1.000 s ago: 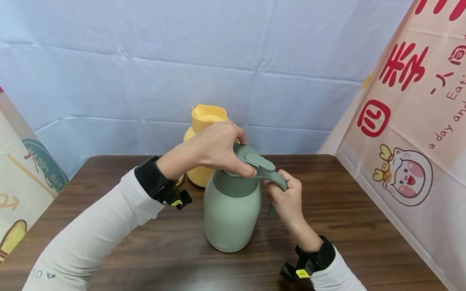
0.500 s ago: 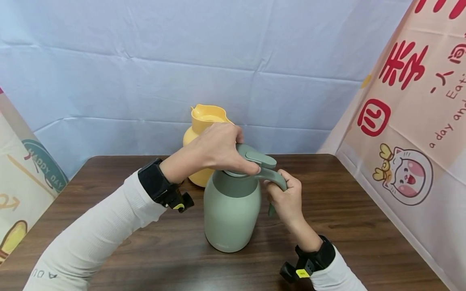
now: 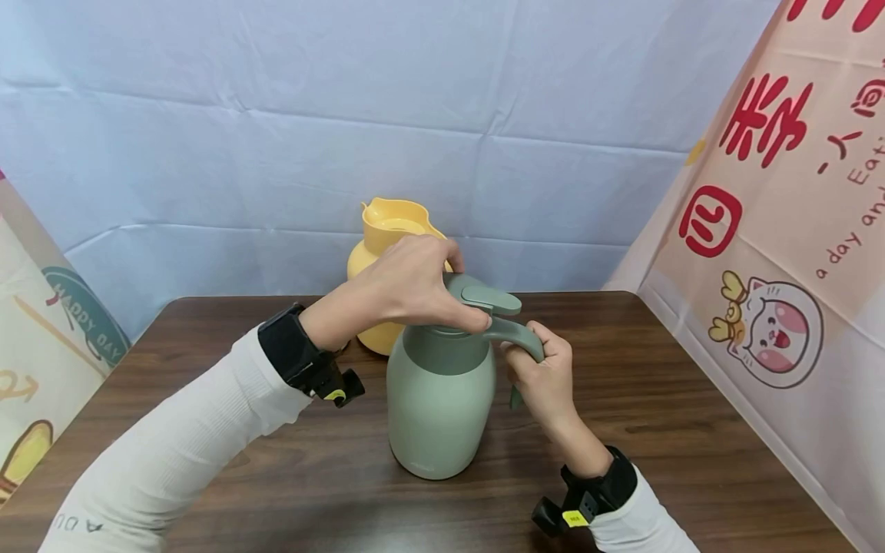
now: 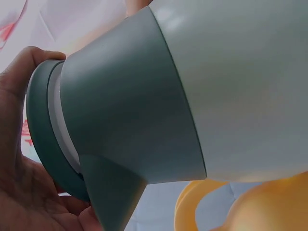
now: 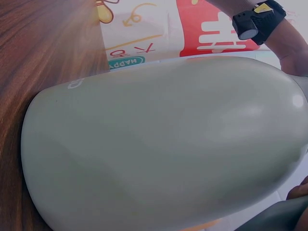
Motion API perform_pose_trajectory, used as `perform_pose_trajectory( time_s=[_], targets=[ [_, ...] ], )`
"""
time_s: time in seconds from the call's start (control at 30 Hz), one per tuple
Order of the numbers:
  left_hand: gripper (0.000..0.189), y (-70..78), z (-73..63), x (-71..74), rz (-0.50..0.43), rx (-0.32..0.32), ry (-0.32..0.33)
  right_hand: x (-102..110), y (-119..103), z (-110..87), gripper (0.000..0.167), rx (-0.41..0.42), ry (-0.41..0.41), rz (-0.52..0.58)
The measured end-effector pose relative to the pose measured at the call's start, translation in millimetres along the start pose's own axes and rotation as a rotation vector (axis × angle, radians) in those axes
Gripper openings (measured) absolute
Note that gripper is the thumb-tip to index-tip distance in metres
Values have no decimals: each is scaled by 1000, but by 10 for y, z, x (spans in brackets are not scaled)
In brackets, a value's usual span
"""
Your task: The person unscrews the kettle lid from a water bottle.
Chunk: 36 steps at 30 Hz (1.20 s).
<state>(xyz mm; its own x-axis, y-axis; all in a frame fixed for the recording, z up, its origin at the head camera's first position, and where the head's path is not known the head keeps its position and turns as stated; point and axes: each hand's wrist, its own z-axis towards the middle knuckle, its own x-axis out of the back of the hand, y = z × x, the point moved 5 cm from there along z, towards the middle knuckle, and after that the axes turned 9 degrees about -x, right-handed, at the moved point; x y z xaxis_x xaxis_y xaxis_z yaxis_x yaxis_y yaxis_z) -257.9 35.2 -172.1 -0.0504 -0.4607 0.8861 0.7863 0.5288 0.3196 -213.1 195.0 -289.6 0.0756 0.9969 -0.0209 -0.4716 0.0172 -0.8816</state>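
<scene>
A pale green thermos jug stands upright on the wooden table. Its darker green lid is gripped from above by my left hand, thumb on the near side and fingers on the far side. In the left wrist view, a white band shows between the lid and the green collar, with the pouring spout below. My right hand holds the jug's handle, its fingers wrapped round it. The jug's body fills most of the right wrist view and hides much of that hand.
Close behind the green jug stands a yellow jug, partly covered by my left hand. The brown table ends at a blue-white cloth backdrop. A printed cloth hangs along the right side, another on the left.
The lid's tab has risen off the handle and swung slightly toward the back, with my left hand moving only a little. My right hand and the jug's body have stayed in place.
</scene>
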Motion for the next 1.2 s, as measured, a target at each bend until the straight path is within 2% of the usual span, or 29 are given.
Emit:
perform_pose_trajectory(
  time_s=[0.1,0.23,0.53,0.73,0.83,0.93,1.0,1.2],
  targets=[
    [48,-9,-1,-8,-3,-9,-7,-2,6,1,34,-1,1,0],
    [41,-9,2,-6,9,-8,12,-13,10,0,34,-4,0,2],
    [45,50,15,51,42,68,71,-6,-12,6,35,-13,19,2],
    [48,65,12,48,54,71,61,-16,-4,8,34,-17,8,9],
    [44,62,16,57,41,71,54,-15,-3,8,34,-14,5,9],
    [39,72,18,98,13,74,48,-9,-2,5,34,-14,11,9],
    [42,83,13,141,-3,77,46,-7,1,4,35,-18,15,5],
    [43,120,-25,277,-27,74,82,-9,12,3,36,-25,10,2]
  ],
)
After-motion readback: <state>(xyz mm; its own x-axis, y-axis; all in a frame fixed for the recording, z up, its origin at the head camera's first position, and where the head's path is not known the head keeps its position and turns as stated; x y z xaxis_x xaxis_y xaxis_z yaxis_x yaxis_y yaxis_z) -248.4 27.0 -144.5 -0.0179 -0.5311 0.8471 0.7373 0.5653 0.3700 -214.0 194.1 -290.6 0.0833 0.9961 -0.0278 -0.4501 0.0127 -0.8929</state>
